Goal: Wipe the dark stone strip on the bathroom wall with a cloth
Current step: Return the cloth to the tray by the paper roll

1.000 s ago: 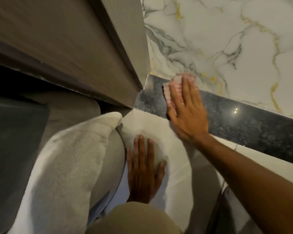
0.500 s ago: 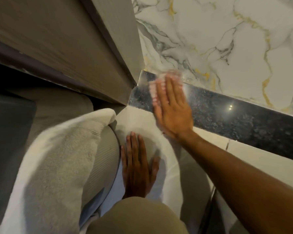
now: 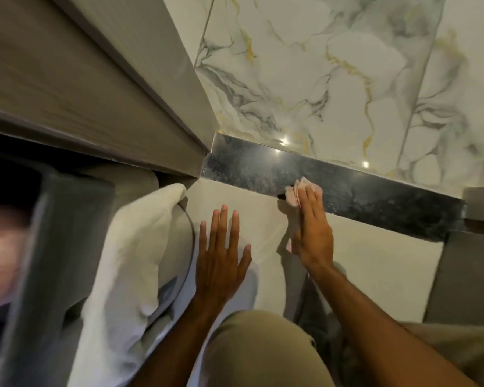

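The dark speckled stone strip [image 3: 361,188] runs across the wall from the corner by the door frame down to the right. A pink cloth [image 3: 298,192] lies on the strip's lower edge and the pale wall just below it. My right hand [image 3: 312,230] presses flat on the cloth, fingers together, covering most of it. My left hand [image 3: 222,255] rests flat on the pale wall below the strip, fingers spread, holding nothing.
White marble tiles with gold and grey veins [image 3: 333,79] fill the wall above the strip. A grey-brown door frame [image 3: 109,88] meets the strip's left end. A white towel [image 3: 132,263] hangs at lower left. My khaki-clad knee [image 3: 260,350] is at the bottom.
My right hand has slid the cloth from the strip's left end, near the corner, down to the right along the strip. My left hand stays flat on the wall.
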A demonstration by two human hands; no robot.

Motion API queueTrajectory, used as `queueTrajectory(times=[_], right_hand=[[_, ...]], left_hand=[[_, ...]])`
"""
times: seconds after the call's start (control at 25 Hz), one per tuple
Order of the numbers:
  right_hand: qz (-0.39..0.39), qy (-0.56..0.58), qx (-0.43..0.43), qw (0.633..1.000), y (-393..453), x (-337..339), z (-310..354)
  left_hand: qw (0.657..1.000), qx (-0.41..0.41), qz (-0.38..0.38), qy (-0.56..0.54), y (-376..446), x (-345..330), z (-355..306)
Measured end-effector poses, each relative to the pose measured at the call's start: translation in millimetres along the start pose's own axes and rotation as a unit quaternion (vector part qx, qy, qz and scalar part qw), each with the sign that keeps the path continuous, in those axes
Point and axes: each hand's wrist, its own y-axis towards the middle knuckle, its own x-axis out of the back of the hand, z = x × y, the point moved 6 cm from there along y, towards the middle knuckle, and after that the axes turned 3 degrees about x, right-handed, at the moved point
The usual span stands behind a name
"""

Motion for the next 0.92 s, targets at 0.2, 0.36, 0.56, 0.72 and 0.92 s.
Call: queueTrajectory(times=[0.2,0.36,0.56,0.72,0.92], right_hand=[[-0.059,0.168,-0.058,0.982,-76,113,110],[-0.055,0.196,-0.042,0.978,-160,195,192],[-0.034,0.226,-0.022,0.973,-281,245,274],[0.016,0.238,-0.038,0.970,-344,214,304],[0.090,0.250,-0.011,0.964,-405,140,355]], left_hand=[[0.999,-0.019,-0.032,-0.006,-7,187,-20],[0.998,-0.061,-0.021,-0.001,-53,324,-29],[0.998,-0.047,0.030,-0.037,-138,431,-11],[0.998,-0.025,0.047,-0.021,-203,449,41],[0.997,0.011,0.078,-0.004,-250,443,143]])
